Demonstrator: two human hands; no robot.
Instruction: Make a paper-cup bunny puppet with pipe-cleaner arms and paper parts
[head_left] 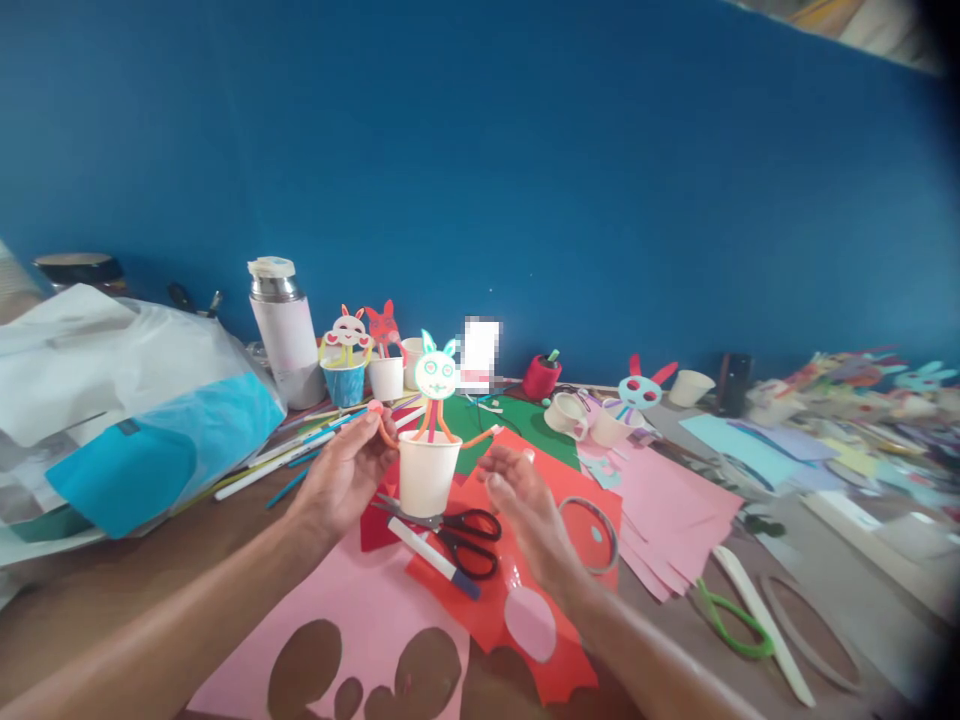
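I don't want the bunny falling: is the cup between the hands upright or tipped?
Upright: the white paper cup has its rim on top, with the bunny face above it.

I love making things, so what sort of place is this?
Probably a craft table: there are scissors, a pink sheet with shapes cut out, and a white cup with a long-eared face above it.

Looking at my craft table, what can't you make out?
In the head view:
Hidden: the bottom inside the white cup beside the left hand, behind its front side.
Cut off: the holed pink sheet, by the lower edge.
Blurred: the paper figures at far right, their details smeared.
Masked: the bright white shape at centre, by pixelation.
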